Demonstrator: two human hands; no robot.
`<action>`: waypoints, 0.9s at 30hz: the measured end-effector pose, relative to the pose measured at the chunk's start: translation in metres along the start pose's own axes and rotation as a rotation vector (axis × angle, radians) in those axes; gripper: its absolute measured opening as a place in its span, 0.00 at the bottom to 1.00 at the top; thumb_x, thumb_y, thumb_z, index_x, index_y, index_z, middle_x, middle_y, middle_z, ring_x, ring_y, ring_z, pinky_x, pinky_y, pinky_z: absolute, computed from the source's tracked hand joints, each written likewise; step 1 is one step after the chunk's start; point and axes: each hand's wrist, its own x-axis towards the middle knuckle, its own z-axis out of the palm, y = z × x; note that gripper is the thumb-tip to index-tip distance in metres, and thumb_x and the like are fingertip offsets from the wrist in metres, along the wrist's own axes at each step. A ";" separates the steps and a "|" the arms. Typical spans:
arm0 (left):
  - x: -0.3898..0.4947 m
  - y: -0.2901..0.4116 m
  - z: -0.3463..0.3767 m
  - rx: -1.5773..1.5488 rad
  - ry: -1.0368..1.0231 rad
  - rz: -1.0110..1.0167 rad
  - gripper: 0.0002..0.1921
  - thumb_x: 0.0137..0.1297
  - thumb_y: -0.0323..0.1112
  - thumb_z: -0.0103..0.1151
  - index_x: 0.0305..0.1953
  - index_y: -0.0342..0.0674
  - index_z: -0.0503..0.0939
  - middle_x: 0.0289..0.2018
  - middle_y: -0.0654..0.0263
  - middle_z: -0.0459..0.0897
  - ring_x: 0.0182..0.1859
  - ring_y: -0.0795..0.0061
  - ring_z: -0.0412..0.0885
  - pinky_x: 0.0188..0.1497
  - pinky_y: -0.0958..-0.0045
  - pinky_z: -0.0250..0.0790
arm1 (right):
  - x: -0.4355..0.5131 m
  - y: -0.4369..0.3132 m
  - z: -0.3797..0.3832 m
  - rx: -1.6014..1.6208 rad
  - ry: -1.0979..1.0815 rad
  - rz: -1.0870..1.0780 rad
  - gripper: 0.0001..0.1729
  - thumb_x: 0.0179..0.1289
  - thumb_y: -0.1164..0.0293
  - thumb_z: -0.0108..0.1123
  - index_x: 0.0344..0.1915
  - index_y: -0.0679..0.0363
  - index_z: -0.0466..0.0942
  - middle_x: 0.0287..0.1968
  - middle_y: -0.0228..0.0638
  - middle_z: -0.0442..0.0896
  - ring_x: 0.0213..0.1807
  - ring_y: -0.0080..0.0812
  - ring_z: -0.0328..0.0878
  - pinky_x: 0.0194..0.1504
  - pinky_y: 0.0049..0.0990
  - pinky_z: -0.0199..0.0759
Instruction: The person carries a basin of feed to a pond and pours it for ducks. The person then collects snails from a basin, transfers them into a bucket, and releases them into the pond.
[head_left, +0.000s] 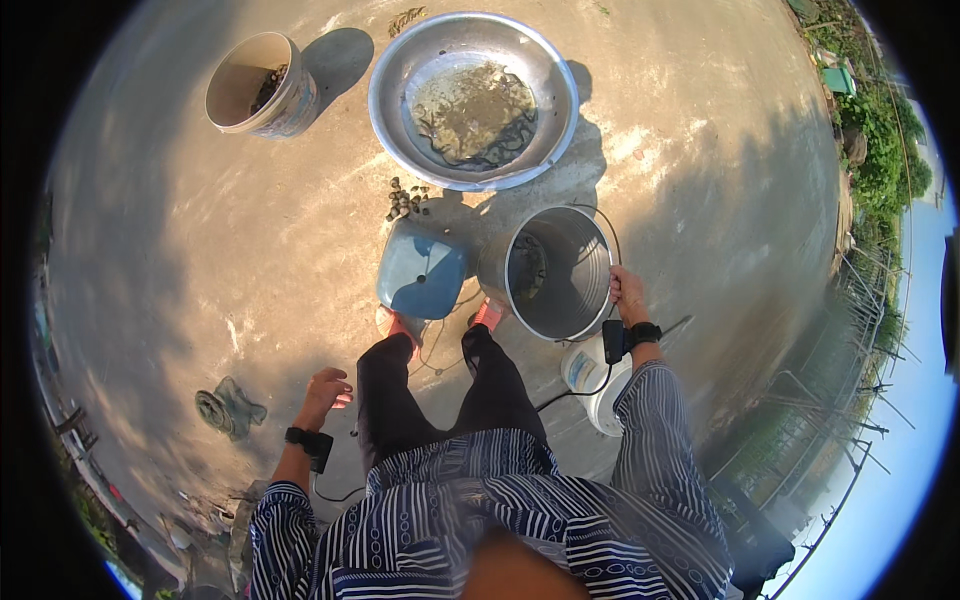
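Note:
My right hand (627, 291) grips the thin handle of a metal bucket (562, 274), whose open mouth shows several small dark creatures low inside. My left hand (327, 388) hangs beside my leg, fingers loosely curled, holding nothing. Ahead stands a wide metal basin (382, 97) with murky water and dark, slender eel-like creatures in it. A blue plastic stool (421, 268) is before my feet, and a small pile of snails (406, 199) lies between the stool and the basin.
A pale plastic bucket (300, 101) with dark contents stands at the upper left. Another white bucket (589, 367) sits near my right forearm. A crumpled net (231, 407) lies on the concrete at left. Plants and a stick fence (862, 300) edge the right side.

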 end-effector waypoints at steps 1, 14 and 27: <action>0.006 0.001 0.002 0.042 0.008 -0.034 0.17 0.54 0.31 0.49 0.45 0.32 0.72 0.31 0.60 0.79 0.31 0.71 0.79 0.32 0.73 0.72 | 0.009 0.007 0.010 0.005 -0.017 0.009 0.11 0.50 0.69 0.59 0.16 0.55 0.68 0.11 0.21 0.62 0.10 0.15 0.53 0.12 0.18 0.45; 0.258 0.018 -0.015 0.168 -0.003 0.038 0.14 0.51 0.32 0.52 0.40 0.34 0.75 0.26 0.63 0.77 0.27 0.75 0.76 0.28 0.75 0.70 | 0.108 0.038 0.043 -0.057 0.123 -0.061 0.12 0.51 0.66 0.57 0.16 0.54 0.67 0.11 0.20 0.60 0.11 0.15 0.51 0.14 0.19 0.46; 0.473 0.089 0.104 0.992 -0.048 0.647 0.28 0.56 0.52 0.52 0.55 0.42 0.68 0.54 0.56 0.70 0.58 0.53 0.64 0.57 0.57 0.60 | 0.106 0.070 0.078 -0.314 0.134 -0.165 0.16 0.57 0.62 0.58 0.17 0.57 0.70 0.15 0.23 0.67 0.16 0.15 0.59 0.19 0.17 0.49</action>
